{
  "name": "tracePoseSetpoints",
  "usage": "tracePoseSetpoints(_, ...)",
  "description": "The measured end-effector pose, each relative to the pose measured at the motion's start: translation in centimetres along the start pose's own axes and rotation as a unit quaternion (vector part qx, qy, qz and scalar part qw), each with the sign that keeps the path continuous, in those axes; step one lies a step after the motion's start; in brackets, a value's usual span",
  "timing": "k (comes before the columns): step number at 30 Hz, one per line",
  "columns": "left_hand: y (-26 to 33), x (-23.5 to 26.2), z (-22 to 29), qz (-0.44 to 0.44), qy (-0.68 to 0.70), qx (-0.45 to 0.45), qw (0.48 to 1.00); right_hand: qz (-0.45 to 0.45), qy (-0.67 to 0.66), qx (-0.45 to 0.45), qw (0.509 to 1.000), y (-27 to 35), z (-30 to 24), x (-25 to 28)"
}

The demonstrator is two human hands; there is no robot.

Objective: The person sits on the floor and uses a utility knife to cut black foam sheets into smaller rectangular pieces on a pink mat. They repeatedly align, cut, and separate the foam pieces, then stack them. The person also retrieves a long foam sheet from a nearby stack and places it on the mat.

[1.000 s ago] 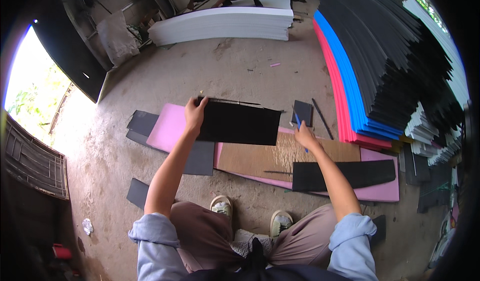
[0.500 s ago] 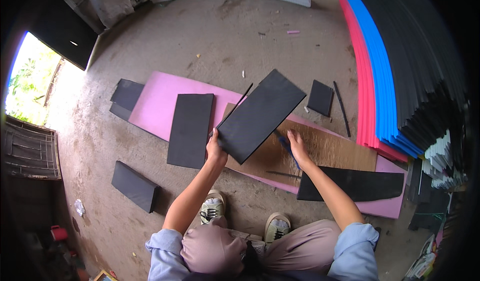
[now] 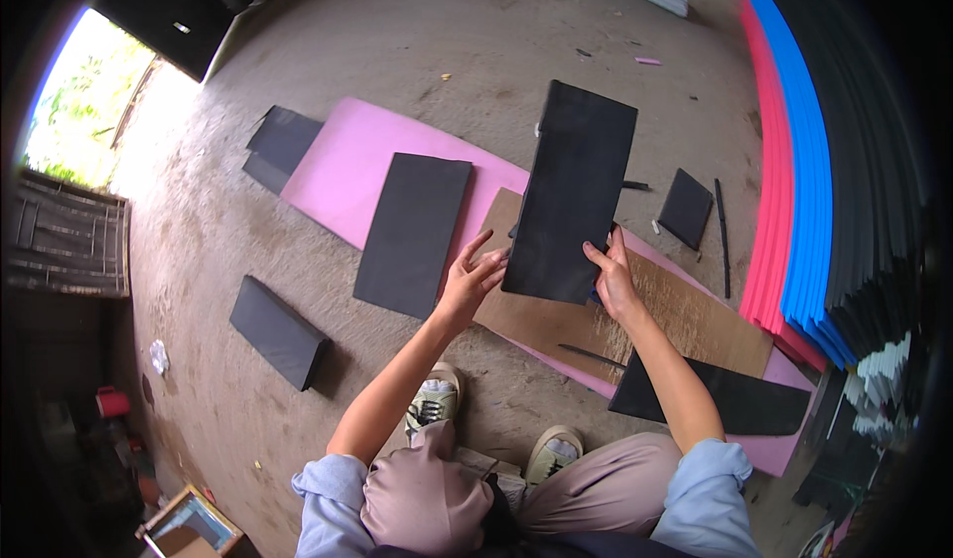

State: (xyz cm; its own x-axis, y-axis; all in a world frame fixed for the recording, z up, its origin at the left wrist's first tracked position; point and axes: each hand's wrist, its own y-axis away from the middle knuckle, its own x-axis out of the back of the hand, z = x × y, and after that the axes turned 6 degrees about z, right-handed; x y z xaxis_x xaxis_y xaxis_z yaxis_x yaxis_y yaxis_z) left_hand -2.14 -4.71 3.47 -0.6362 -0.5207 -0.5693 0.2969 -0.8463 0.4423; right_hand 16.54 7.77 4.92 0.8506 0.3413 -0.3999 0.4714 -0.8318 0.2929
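Note:
A black rectangular foam sheet (image 3: 574, 196) is held up, tilted, above a brown worn board (image 3: 685, 310). My right hand (image 3: 617, 285) grips its lower right edge, thumb on the face and the other fingers behind. A bit of blue shows by that hand, mostly hidden by the sheet; in the earlier frame it looks like a blue handle. My left hand (image 3: 470, 285) is open, its fingers spread at the sheet's lower left edge; whether they touch it I cannot tell. Left of it, another black foam sheet (image 3: 412, 230) lies on a pink sheet (image 3: 367, 151).
A black foam piece (image 3: 710, 394) lies under my right forearm. Right of the board are a small black block (image 3: 687, 208) and a thin black strip (image 3: 723, 240). A thick black block (image 3: 276, 332) rests on the floor at left. Tall stacks of blue sheets (image 3: 794, 171) and others line the right.
The held sheet has turned more upright. My left hand has let go of its lower corner and spread its fingers, while my right hand has come to grip it. The view has shifted slightly.

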Motion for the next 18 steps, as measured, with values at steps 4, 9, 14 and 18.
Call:
tracePoseSetpoints(4, 2.7, -0.8, 4.2, 0.010, -0.034, -0.148, 0.988, -0.085, 0.044, -0.016, 0.995, 2.8, -1.9, -2.9)
tracePoseSetpoints(9, 8.2, -3.7, 11.3, 0.033, -0.104, -0.291, 0.950, -0.165, 0.130, -0.009, 0.978, 6.0, -4.3, -5.3)
tracePoseSetpoints(14, 12.4, -1.3, 13.4, 0.026, -0.250, -0.362, 0.898, -0.184, 0.160, 0.005, 0.970, 8.8, -6.8, -11.4)
tracePoseSetpoints(18, 15.1, 2.1, 12.4, 0.058, -0.224, -0.350, 0.908, -0.212, 0.200, 0.050, 0.955, 9.9, -6.3, -17.5)
